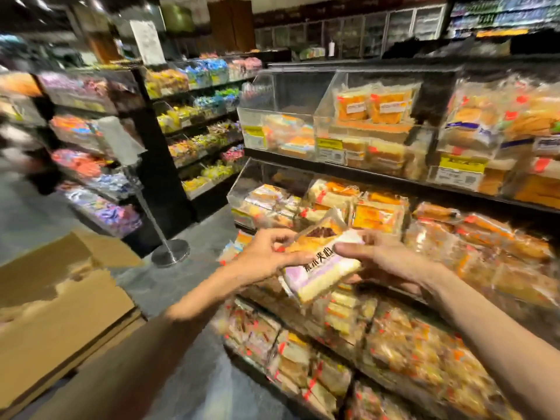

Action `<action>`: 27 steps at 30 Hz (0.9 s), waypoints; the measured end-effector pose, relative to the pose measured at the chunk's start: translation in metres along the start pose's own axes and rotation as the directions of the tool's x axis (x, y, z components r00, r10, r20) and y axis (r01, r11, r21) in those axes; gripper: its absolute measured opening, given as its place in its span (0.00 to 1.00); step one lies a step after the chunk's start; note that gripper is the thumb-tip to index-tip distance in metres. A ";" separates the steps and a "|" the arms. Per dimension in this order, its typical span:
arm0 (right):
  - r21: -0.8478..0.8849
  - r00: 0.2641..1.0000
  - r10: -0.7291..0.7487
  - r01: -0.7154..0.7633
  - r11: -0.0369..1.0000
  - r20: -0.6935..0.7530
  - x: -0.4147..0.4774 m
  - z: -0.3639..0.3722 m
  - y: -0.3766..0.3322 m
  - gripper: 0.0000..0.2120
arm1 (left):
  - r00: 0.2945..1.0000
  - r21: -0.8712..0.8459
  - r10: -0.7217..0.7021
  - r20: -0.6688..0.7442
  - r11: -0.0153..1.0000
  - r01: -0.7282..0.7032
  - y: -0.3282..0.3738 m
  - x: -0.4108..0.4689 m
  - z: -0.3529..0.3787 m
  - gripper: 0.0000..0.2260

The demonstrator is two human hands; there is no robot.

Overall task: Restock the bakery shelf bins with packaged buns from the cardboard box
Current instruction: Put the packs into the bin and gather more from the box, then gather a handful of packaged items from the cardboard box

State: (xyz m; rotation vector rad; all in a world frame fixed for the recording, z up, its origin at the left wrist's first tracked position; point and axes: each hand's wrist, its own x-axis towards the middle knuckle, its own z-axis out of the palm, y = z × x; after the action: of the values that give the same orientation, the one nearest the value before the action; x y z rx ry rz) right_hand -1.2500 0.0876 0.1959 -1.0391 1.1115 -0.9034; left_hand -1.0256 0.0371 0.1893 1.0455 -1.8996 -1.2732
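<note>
A packaged bun (318, 268), pale with a lilac label and black characters, is held in front of the middle shelf bins. My left hand (266, 257) grips its left end, thumb on top. My right hand (385, 262) holds its right end, thumb across the wrapper. A second orange-topped pack (315, 236) sits just behind it, between my fingers. The open cardboard box (60, 304) stands at the lower left. The clear middle bin (242, 189) behind my hands holds several wrapped buns.
Clear acrylic bins (324, 116) full of wrapped bakery goods line the shelves on the right, above and below my hands. A stanchion post with a round steel base (170, 253) stands on the grey floor. Candy shelves (194, 122) fill the left background.
</note>
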 end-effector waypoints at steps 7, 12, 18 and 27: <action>0.152 1.000 0.005 -0.003 0.988 -0.010 0.078 0.062 0.020 0.17 | 0.888 -0.556 -0.343 -0.306 0.822 0.126 -0.054 0.002 -0.066 0.13; 0.273 0.994 0.063 -0.037 0.961 -0.086 0.149 0.078 0.033 0.10 | 0.835 -0.607 -0.500 -0.230 0.744 0.279 -0.110 0.038 -0.097 0.23; 0.292 0.974 0.133 -0.075 0.954 -0.182 0.248 0.069 0.042 0.14 | 0.854 -0.461 -0.517 -0.052 0.771 0.439 -0.143 0.106 -0.138 0.20; -0.139 0.892 -0.033 -0.034 0.990 -0.450 0.364 0.043 -0.001 0.14 | 0.907 -0.147 -0.386 -0.169 0.920 0.364 -0.165 0.237 -0.199 0.25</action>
State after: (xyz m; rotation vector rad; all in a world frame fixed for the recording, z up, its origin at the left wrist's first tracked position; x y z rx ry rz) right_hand -1.1296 -0.2475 0.1081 -0.9670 1.5860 -1.1114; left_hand -0.9342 -0.2938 0.1189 1.4683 -1.5055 -1.4080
